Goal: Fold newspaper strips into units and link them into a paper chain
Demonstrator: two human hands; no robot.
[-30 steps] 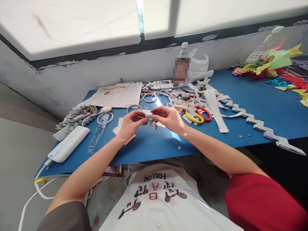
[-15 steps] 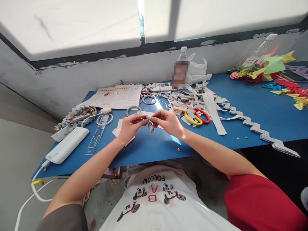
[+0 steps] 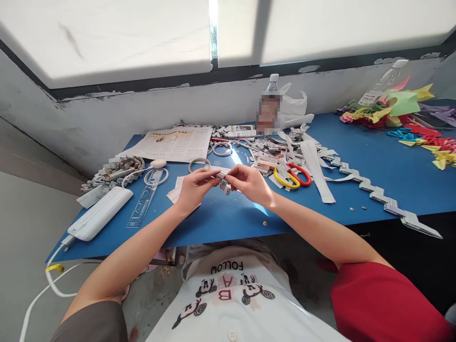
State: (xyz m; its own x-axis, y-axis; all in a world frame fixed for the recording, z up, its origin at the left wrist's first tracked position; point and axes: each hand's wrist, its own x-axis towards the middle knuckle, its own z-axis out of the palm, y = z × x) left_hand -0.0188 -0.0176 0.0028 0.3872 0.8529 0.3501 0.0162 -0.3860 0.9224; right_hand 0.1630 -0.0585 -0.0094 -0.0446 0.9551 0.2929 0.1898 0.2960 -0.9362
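Between both hands, above the front middle of the blue table (image 3: 221, 223), is a small folded newspaper strip (image 3: 224, 186) with printed text. My left hand (image 3: 197, 187) pinches its left end with thumb and fingertips. On the other side, my right hand (image 3: 251, 184) pinches it with thumb and forefinger, other fingers curled. The fingertips partly cover the folds. Some cut paper pieces (image 3: 174, 191) lie under and beside my left hand. Right of my right hand, scissors with yellow and red handles (image 3: 300, 175) rest on a pile of paper strips (image 3: 267, 159).
A zigzag folded-paper chain (image 3: 377, 192) runs to the right table edge; another coiled bundle (image 3: 117, 171) lies left. Also here: a white power bank (image 3: 100, 213) with cable, clear ruler (image 3: 144, 202), newspaper sheet (image 3: 174, 145), tape roll (image 3: 199, 165), bottle (image 3: 270, 111) and colourful paper flowers (image 3: 395, 102).
The camera view has shifted slightly. Both hands keep their pinch on the folded strip, whose hanging end has turned a little to the right.
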